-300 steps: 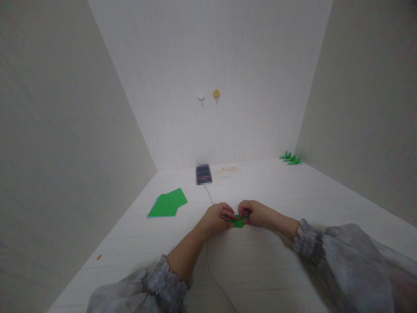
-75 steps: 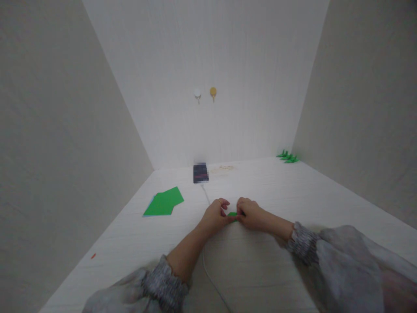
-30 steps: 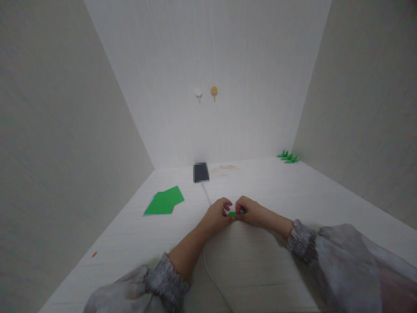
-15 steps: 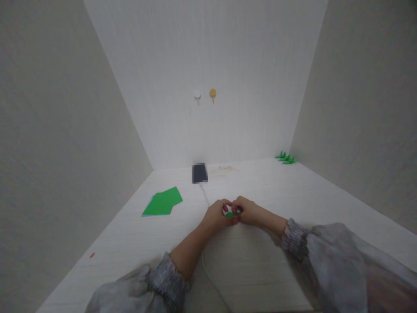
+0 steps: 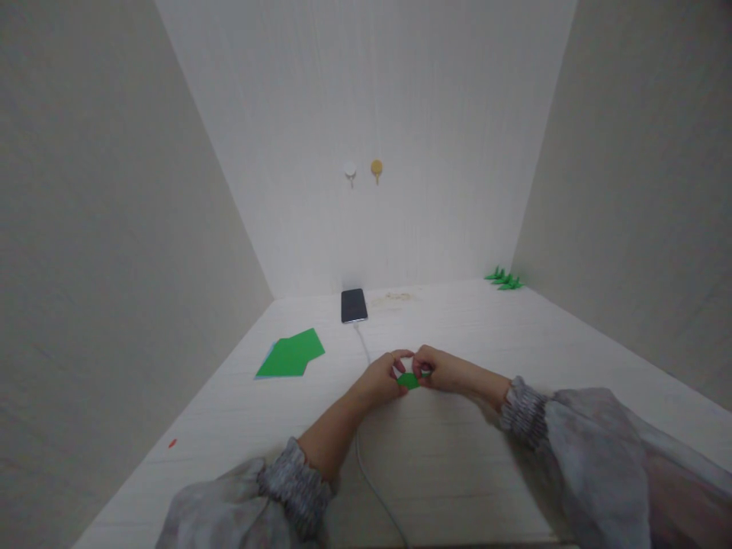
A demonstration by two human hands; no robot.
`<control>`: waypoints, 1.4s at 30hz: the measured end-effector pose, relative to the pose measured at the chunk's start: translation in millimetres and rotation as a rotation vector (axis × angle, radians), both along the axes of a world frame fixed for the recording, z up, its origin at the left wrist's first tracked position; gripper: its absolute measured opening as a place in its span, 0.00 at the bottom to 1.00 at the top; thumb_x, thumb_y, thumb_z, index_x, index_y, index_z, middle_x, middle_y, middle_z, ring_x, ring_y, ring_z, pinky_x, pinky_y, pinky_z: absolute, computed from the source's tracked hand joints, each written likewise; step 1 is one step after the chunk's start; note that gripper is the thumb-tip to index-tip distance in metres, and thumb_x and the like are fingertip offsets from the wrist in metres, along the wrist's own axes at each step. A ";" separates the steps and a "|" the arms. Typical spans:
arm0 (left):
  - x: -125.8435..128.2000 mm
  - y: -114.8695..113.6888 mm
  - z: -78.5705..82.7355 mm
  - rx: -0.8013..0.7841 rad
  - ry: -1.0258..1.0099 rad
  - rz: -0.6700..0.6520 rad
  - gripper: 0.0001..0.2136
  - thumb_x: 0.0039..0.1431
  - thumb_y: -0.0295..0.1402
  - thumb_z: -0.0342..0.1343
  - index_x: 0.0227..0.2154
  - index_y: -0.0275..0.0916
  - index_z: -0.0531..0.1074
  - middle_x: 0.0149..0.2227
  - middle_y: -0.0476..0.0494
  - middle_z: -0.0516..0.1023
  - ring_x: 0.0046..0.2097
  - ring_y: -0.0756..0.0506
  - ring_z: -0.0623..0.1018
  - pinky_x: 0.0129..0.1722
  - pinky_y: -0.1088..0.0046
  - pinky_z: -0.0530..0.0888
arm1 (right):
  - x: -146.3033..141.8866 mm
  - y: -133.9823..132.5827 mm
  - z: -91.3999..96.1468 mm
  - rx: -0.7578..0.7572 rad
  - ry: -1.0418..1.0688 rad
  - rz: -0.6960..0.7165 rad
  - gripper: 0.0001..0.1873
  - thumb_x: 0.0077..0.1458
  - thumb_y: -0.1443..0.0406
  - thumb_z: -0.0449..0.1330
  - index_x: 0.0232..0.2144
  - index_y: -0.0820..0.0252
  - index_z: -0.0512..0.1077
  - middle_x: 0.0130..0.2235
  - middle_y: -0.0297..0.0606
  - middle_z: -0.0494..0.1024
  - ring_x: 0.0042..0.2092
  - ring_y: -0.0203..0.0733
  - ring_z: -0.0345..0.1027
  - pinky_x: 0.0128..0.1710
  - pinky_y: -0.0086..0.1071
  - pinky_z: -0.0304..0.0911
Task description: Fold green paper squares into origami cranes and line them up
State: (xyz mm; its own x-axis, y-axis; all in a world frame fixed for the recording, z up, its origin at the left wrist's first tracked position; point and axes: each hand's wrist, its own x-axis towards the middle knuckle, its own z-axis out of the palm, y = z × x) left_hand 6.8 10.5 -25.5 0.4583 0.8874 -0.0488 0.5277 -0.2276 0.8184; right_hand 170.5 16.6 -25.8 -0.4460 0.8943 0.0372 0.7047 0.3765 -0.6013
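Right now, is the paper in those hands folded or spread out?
Folded, it seems: that green paper is small and angular, unlike the sheets lying flat.

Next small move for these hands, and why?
Probably a gentle press by the right hand along the near end of the small green piece, with the left hand steadying the other. Both hands already hold it at opposite ends, and its middle lies exposed between them.
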 end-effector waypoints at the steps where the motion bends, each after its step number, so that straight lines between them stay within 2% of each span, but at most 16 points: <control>1: 0.1 0.2 -0.8 -0.003 -0.002 0.001 0.31 0.36 0.18 0.53 0.48 0.42 0.61 0.34 0.50 0.66 0.25 0.57 0.61 0.22 0.82 0.61 | 0.4 -0.7 1.3 -0.009 0.005 0.007 0.05 0.36 0.76 0.55 0.19 0.66 0.69 0.20 0.29 0.62 0.24 0.30 0.52 0.22 0.23 0.48; 6: 1.5 1.8 -1.9 0.000 -0.036 0.015 0.32 0.35 0.20 0.54 0.49 0.40 0.60 0.34 0.49 0.67 0.24 0.56 0.61 0.23 0.81 0.60 | 10.5 -4.0 7.5 -0.081 0.090 0.028 0.11 0.35 0.77 0.57 0.25 0.64 0.70 0.24 0.29 0.65 0.26 0.30 0.56 0.23 0.22 0.50; 8: 1.4 2.6 -0.3 -0.021 -0.075 0.011 0.32 0.35 0.20 0.54 0.49 0.40 0.60 0.34 0.50 0.68 0.24 0.56 0.62 0.23 0.81 0.61 | 15.4 -6.4 9.8 -0.106 0.180 0.041 0.12 0.38 0.74 0.58 0.30 0.63 0.69 0.26 0.30 0.67 0.27 0.31 0.58 0.24 0.22 0.52; 11: 1.5 4.5 0.9 -0.032 -0.111 0.003 0.32 0.34 0.21 0.55 0.49 0.39 0.60 0.34 0.49 0.69 0.24 0.56 0.63 0.24 0.81 0.61 | 17.2 -10.2 11.2 0.006 0.205 0.034 0.09 0.46 0.70 0.54 0.33 0.63 0.70 0.26 0.33 0.68 0.27 0.32 0.59 0.26 0.24 0.54; 15: 4.4 8.0 -3.5 0.015 -0.109 -0.005 0.30 0.36 0.22 0.56 0.48 0.37 0.61 0.35 0.48 0.71 0.26 0.54 0.65 0.26 0.79 0.63 | 13.8 -12.1 9.6 0.209 0.052 0.171 0.08 0.48 0.68 0.54 0.30 0.61 0.72 0.30 0.37 0.69 0.31 0.35 0.61 0.31 0.26 0.56; 18: 5.3 8.8 -8.1 0.121 -0.071 0.043 0.25 0.37 0.22 0.56 0.44 0.38 0.65 0.36 0.47 0.71 0.32 0.51 0.67 0.32 0.75 0.66 | 13.9 -12.2 8.8 0.239 -0.037 0.171 0.08 0.49 0.68 0.53 0.25 0.63 0.73 0.28 0.37 0.68 0.29 0.34 0.61 0.28 0.26 0.54; 21: 3.8 7.0 -8.8 0.337 -0.029 0.106 0.17 0.37 0.23 0.58 0.35 0.38 0.69 0.36 0.45 0.70 0.39 0.47 0.67 0.40 0.70 0.64 | 15.4 -13.9 10.3 0.232 -0.088 0.189 0.10 0.49 0.69 0.52 0.24 0.63 0.72 0.27 0.37 0.69 0.27 0.33 0.61 0.27 0.25 0.53; 23: 3.0 5.5 -7.0 0.437 -0.007 0.118 0.11 0.37 0.25 0.59 0.29 0.38 0.70 0.34 0.46 0.69 0.41 0.46 0.67 0.42 0.68 0.63 | 15.6 -16.2 12.0 0.219 -0.110 0.218 0.11 0.49 0.69 0.51 0.23 0.63 0.73 0.27 0.37 0.69 0.27 0.33 0.60 0.26 0.25 0.53; 27: 4.3 4.8 -3.5 0.361 0.079 0.111 0.04 0.41 0.27 0.57 0.24 0.37 0.70 0.27 0.48 0.68 0.32 0.49 0.68 0.33 0.73 0.65 | 14.5 -20.9 12.2 0.185 -0.125 0.267 0.12 0.50 0.69 0.50 0.21 0.63 0.72 0.22 0.34 0.68 0.23 0.32 0.57 0.24 0.26 0.50; 31: 5.9 3.2 -4.8 0.344 0.122 0.073 0.04 0.44 0.28 0.54 0.25 0.37 0.71 0.25 0.49 0.69 0.29 0.50 0.68 0.30 0.74 0.65 | 17.2 -19.5 7.6 0.086 -0.107 0.304 0.14 0.51 0.68 0.49 0.22 0.64 0.72 0.18 0.31 0.65 0.20 0.30 0.53 0.21 0.25 0.46; 33: 6.2 1.1 -6.8 0.354 0.119 0.047 0.05 0.45 0.28 0.52 0.26 0.37 0.72 0.25 0.49 0.70 0.29 0.50 0.69 0.31 0.74 0.65 | 21.0 -16.0 5.8 0.073 -0.078 0.292 0.13 0.51 0.69 0.49 0.26 0.63 0.73 0.20 0.31 0.67 0.21 0.30 0.54 0.21 0.24 0.48; 35: 6.2 -1.1 -8.9 0.368 0.103 0.015 0.05 0.46 0.28 0.51 0.26 0.37 0.72 0.26 0.48 0.70 0.30 0.50 0.69 0.31 0.75 0.65 | 25.8 -12.1 5.3 0.141 -0.038 0.233 0.11 0.49 0.70 0.51 0.31 0.61 0.74 0.24 0.33 0.69 0.25 0.32 0.59 0.25 0.24 0.52; 38: 5.3 -3.2 -11.1 0.401 0.077 -0.014 0.06 0.47 0.30 0.52 0.27 0.37 0.72 0.27 0.48 0.71 0.31 0.50 0.69 0.32 0.75 0.66 | 31.9 -7.6 6.2 0.189 -0.020 0.281 0.10 0.48 0.69 0.54 0.33 0.58 0.74 0.30 0.35 0.69 0.30 0.34 0.61 0.29 0.25 0.55; 42: 4.0 -4.3 -9.1 0.397 0.064 -0.056 0.07 0.45 0.29 0.54 0.30 0.38 0.73 0.29 0.47 0.73 0.33 0.49 0.70 0.34 0.74 0.67 | 33.3 -6.7 7.3 0.117 0.011 0.343 0.08 0.49 0.65 0.56 0.32 0.58 0.74 0.30 0.35 0.68 0.31 0.34 0.62 0.31 0.26 0.57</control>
State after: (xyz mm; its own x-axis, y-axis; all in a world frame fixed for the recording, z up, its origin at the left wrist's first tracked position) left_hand 10.8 6.1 -34.6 0.5133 0.8170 0.2626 0.5527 -0.5488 0.6271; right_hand 203.8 9.9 -18.5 -0.7186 0.6819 0.1365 0.5190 0.6566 -0.5473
